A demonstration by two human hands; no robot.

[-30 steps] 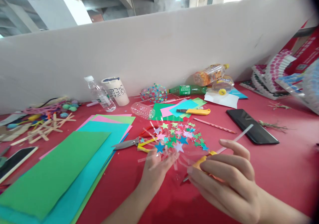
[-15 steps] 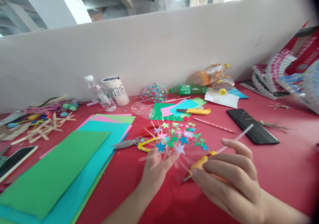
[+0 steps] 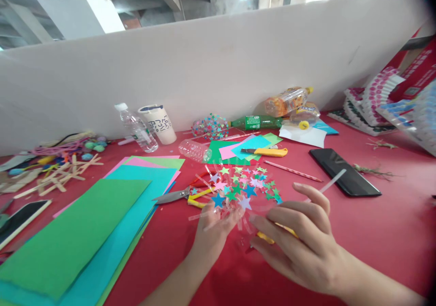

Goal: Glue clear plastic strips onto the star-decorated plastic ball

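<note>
Left hand reaches up from the bottom edge, wrist angled rightward, thumb and fingers clamped on the near side of the star-covered clear plastic piece, which sits mid-table right of the scissors. Right hand comes in from lower right, back of hand up, fingers bent and little finger raised, over a yellow tool; can't tell if it's gripped. Hands apart, right fingertips near the piece.

A white cup stands beside a clear capped bottle.
</note>
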